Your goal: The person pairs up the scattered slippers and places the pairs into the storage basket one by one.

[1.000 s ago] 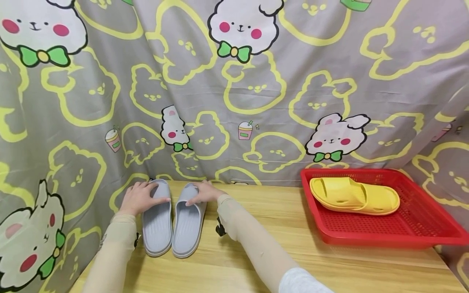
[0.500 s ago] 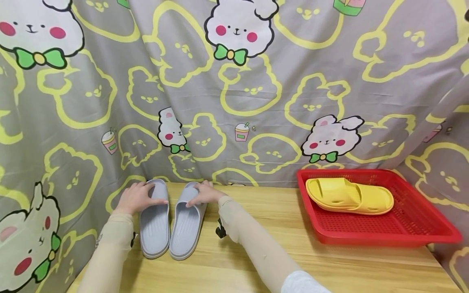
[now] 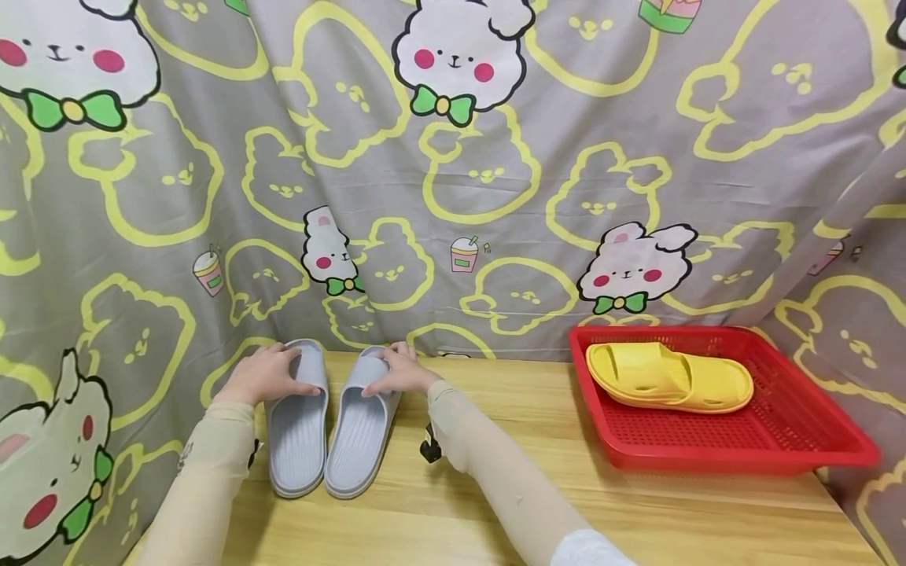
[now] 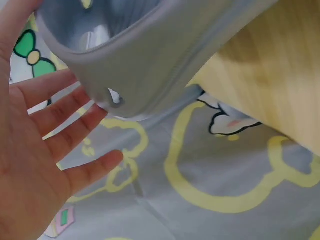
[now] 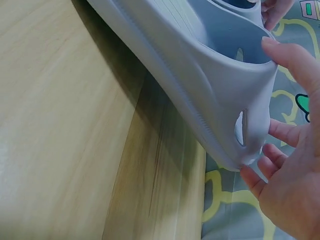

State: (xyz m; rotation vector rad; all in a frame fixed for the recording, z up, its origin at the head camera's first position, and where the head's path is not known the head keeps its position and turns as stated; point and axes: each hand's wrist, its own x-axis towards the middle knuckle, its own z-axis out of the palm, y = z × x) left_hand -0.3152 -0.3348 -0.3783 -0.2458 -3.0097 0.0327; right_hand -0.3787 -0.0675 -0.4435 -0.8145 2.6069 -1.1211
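Two grey slippers stand side by side at the left, their toes at the back edge of the table. My left hand [image 3: 263,376] grips the front of the left slipper [image 3: 296,448], its thumb over the strap and its fingers along the outer side. Around the strap of the right slipper [image 3: 357,444] is my right hand [image 3: 405,373], thumb on the strap's rim. In the right wrist view its fingertips [image 5: 252,180] touch the slipper's outer side near the toe. The left wrist view has the left hand's fingers [image 4: 75,122] fairly straight, some of them at the slipper's side.
A red plastic basket [image 3: 708,460] stands at the right of the wooden table [image 3: 488,440]. Inside it lies a yellow slipper [image 3: 668,377]. A grey curtain [image 3: 396,181] with rabbit prints hangs behind the table and at both sides.
The toes of both grey slippers have shifted slightly back and a little farther apart, with my hands on them. The basket and the yellow slipper keep their place while the view shifts a little.
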